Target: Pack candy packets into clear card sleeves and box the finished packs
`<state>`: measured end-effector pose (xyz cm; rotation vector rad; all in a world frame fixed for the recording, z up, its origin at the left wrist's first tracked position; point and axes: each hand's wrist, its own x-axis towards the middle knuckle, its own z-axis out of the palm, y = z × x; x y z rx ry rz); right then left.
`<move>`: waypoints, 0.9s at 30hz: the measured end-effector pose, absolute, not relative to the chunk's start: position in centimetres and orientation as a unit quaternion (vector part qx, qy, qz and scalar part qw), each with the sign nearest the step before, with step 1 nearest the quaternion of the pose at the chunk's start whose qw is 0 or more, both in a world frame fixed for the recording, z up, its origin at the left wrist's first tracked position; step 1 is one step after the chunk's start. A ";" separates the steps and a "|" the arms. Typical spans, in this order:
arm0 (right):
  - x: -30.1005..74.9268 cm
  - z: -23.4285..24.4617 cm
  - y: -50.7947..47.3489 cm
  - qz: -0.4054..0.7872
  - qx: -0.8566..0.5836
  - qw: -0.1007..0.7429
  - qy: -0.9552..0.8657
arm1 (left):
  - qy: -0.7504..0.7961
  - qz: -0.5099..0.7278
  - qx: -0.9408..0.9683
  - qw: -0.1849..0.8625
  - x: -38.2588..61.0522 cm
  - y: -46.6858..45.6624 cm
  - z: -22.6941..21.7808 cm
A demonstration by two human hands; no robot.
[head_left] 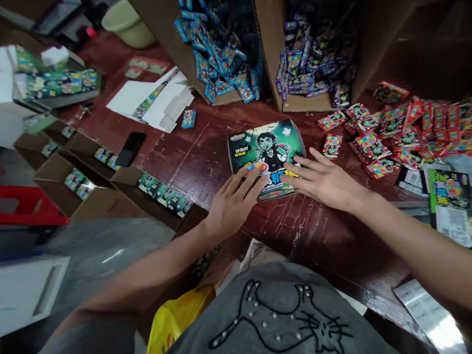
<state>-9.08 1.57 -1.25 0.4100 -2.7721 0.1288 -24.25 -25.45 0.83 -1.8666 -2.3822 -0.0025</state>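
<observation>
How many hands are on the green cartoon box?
2. The left hand lies over the green cartoon box's lower left part; the right hand reaches over its right edge. Neither hand is hidden.

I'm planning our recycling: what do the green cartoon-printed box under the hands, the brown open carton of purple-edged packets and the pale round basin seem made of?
Green cartoon-printed box: probably printed card, perhaps slightly glossy; crisp edges, full-surface artwork.

Brown open carton: likely matte corrugated cardboard; plain brown, flat stiff walls.

Pale round basin: probably smooth plastic; even colour, rounded rim, though blur leaves that open.
</observation>
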 end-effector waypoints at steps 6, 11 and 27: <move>-8.7 -0.6 1.3 0.060 0.114 0.139 -0.982 | -0.813 0.003 -0.579 0.067 -22.6 -24.6 -0.6; -8.7 -0.9 -0.5 0.091 0.062 0.128 -0.986 | -0.799 -0.038 -0.600 0.029 -24.0 -24.7 0.2; -9.5 -2.4 3.0 0.130 0.158 0.134 -0.970 | -0.768 0.002 -0.639 0.026 -25.1 -24.7 0.5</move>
